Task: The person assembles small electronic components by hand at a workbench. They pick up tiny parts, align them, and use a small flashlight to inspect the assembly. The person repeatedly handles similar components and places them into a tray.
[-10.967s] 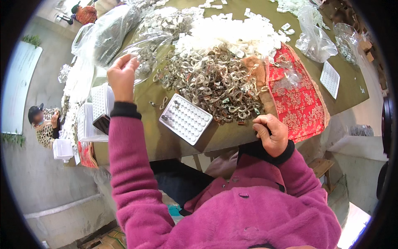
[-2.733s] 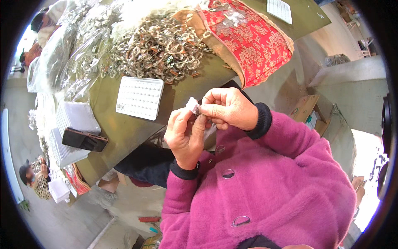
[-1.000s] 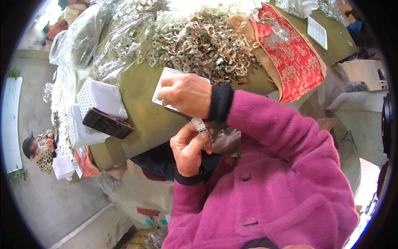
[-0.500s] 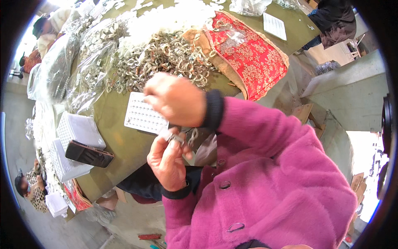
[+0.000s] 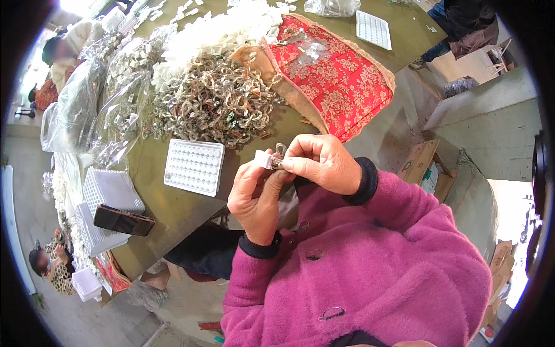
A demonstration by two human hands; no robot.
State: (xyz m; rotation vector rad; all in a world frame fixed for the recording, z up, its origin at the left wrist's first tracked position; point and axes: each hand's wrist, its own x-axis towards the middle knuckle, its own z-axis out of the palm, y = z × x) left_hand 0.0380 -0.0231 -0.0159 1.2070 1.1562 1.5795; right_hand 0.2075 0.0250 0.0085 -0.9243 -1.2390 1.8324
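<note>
My left hand (image 5: 254,199) pinches a small white plastic piece (image 5: 264,159) with a looped grey cord (image 5: 281,148) beside it, held above the table's near edge. From the right, my right hand (image 5: 326,165) closes thumb and fingertips on the same small piece, so the two hands meet there. The fingertips hide part of it. Left of the hands lies a white tray (image 5: 194,166) with rows of round spots. Beyond it is a heap of looped grey cords (image 5: 214,98).
A pile of white pieces (image 5: 214,34) lies behind the cords. A red flowered cloth (image 5: 338,78) covers the table's right side. At left, a phone (image 5: 123,220) rests on stacked white trays (image 5: 113,194). Clear plastic bags (image 5: 78,115) stand beyond. Other people sit around the table.
My right hand has come away from over the white tray, moving right and toward me to meet the left. My left hand has risen slightly to the right with the small piece.
</note>
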